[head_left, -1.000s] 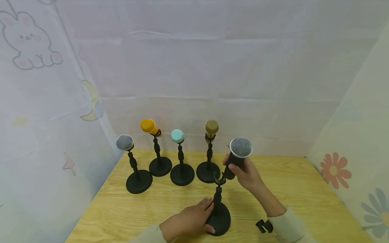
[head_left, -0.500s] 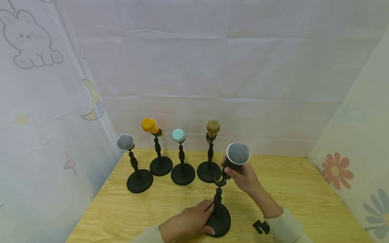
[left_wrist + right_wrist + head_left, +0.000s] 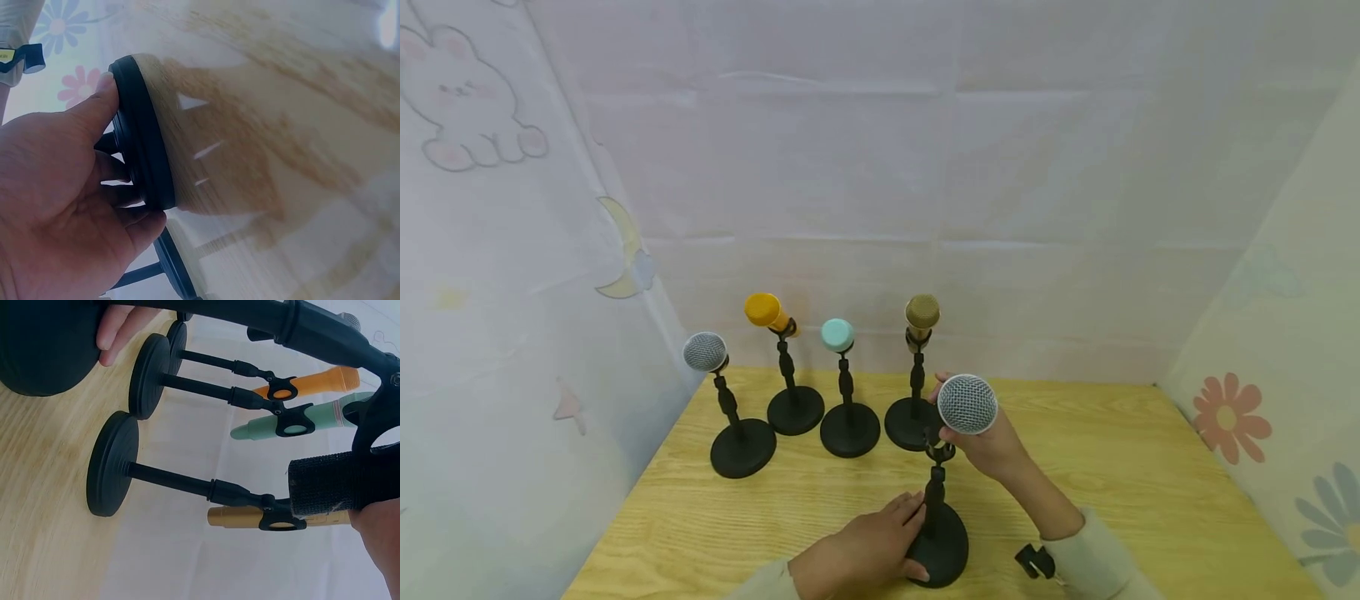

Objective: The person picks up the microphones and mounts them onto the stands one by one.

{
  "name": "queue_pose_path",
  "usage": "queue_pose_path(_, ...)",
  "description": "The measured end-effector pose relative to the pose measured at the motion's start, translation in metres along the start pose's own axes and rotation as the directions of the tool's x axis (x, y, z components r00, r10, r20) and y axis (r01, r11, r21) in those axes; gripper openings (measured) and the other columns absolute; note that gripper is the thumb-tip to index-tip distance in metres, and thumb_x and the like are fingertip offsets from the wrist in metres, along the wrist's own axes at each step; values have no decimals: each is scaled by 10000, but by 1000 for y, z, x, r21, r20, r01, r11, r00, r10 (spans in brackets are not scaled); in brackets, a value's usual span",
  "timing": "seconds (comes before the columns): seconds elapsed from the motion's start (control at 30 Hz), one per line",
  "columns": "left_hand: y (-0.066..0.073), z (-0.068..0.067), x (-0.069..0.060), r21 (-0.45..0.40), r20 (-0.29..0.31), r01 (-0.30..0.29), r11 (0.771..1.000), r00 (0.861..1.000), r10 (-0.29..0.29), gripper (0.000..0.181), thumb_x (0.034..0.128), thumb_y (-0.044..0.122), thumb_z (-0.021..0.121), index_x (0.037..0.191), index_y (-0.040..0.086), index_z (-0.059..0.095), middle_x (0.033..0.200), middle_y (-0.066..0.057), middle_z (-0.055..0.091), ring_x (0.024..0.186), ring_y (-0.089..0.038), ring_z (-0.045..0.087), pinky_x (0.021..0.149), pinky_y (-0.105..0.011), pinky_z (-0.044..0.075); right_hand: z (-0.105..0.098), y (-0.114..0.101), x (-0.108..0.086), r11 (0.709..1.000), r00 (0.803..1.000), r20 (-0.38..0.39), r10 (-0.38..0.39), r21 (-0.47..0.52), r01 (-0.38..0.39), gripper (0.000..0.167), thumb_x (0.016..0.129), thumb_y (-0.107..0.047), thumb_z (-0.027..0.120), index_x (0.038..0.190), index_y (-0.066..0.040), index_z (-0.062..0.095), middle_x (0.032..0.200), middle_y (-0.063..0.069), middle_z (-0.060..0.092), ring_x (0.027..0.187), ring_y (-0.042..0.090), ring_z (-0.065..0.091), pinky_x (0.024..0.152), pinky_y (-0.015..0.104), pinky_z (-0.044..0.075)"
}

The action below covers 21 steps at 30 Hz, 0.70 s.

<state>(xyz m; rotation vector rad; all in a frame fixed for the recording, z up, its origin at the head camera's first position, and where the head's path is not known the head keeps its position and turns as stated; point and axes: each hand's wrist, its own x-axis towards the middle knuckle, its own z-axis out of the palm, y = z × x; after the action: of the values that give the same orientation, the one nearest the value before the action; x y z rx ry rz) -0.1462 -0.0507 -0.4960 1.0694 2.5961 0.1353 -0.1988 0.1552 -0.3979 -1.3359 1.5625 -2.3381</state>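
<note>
My left hand [image 3: 868, 546] grips the round black base of the nearest microphone stand [image 3: 946, 550]. In the left wrist view the thumb lies on one edge of that base [image 3: 140, 131] and the fingers on the other. My right hand [image 3: 996, 450] holds a black microphone with a silver mesh head [image 3: 967, 405] just over the stand's top clip [image 3: 940, 451]. From the right wrist, the microphone's dark handle [image 3: 319, 484] overlaps the clip [image 3: 369, 419]; whether it sits inside cannot be told. The mesh head hides most of the handle in the head view.
Behind stand more microphones on black stands: silver [image 3: 705, 352], orange [image 3: 764, 310], mint [image 3: 837, 335] and gold [image 3: 922, 312]. A small black clip [image 3: 1035, 562] lies by the right sleeve on the wooden table [image 3: 1097, 467]. Printed cloth walls [image 3: 835, 167] enclose the back and sides.
My right hand has brought the microphone down and left to the stand's clip, tipping its mesh head toward me. The left hand stays on the base.
</note>
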Motion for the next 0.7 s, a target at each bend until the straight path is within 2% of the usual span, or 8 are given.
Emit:
queue_pose_path(0.17,-1,0,-1,-3,-2,-4,1000,1000,4,827,931,675,507,1582,183,376,1671,44,231,1521,-157,274,1099,-332,450,6,4,3,1000,1000,3,-19,-2,19,575,940,-57,726,1464,-139,505,1264,-61,629,1222,91,570,1018,206,455)
queue_pose_path(0.3,-1,1,-1,-4,-7,-13,1000,1000,13,824,935,673,499,1583,179,374,1674,39,224,1521,-169,278,1089,-330,460,10,6,4,1000,1000,7,3,5,-3,563,935,-25,723,1440,-152,511,1260,-57,628,1214,99,567,999,208,473)
queue_pose_path(0.37,-1,3,0,-4,-11,-15,1000,1000,15,825,936,673,496,1585,179,370,1676,40,220,1521,-173,280,1083,-328,465,11,6,3,997,1000,3,-6,-77,6,551,926,-13,729,1410,-158,510,1259,-55,615,1202,104,565,971,205,483)
queue_pose_path(0.43,-2,5,0,-4,-14,-19,1000,1000,19,830,938,676,486,1590,179,359,1679,41,210,1522,-179,278,1080,-328,468,11,6,1,981,1000,-9,-25,-192,23,529,906,7,743,1364,-131,517,1262,-50,611,1203,112,565,990,210,473)
queue_pose_path(0.5,-2,8,1,-5,-14,-22,1000,1000,22,834,940,678,479,1594,178,348,1681,41,204,1523,-183,274,1080,-331,468,11,8,0,944,997,-8,-77,-322,70,500,887,-4,768,1317,-65,522,1267,-20,605,1215,134,559,1051,231,438)
queue_pose_path(0.57,-3,9,2,-6,-14,-22,1000,1000,22,839,940,680,477,1597,176,341,1683,40,199,1524,-189,274,1084,-338,466,11,10,-2,890,990,7,-138,-438,128,470,881,-55,792,1274,0,541,1274,12,600,1232,145,547,1117,259,389)
queue_pose_path(0.63,-3,9,2,-4,-14,-21,1000,1000,21,843,939,680,478,1598,174,338,1684,38,197,1524,-193,274,1086,-342,464,10,14,-3,829,977,38,-210,-522,198,464,906,-113,778,1258,68,537,1274,63,589,1246,157,533,1170,292,337)
queue_pose_path(0.7,-3,8,1,5,-19,-24,1000,1000,24,844,940,682,474,1597,170,340,1683,34,202,1522,-198,281,1089,-341,461,11,17,-3,774,962,51,-267,-584,246,477,935,-185,749,1262,89,535,1263,92,586,1252,146,526,1194,306,303)
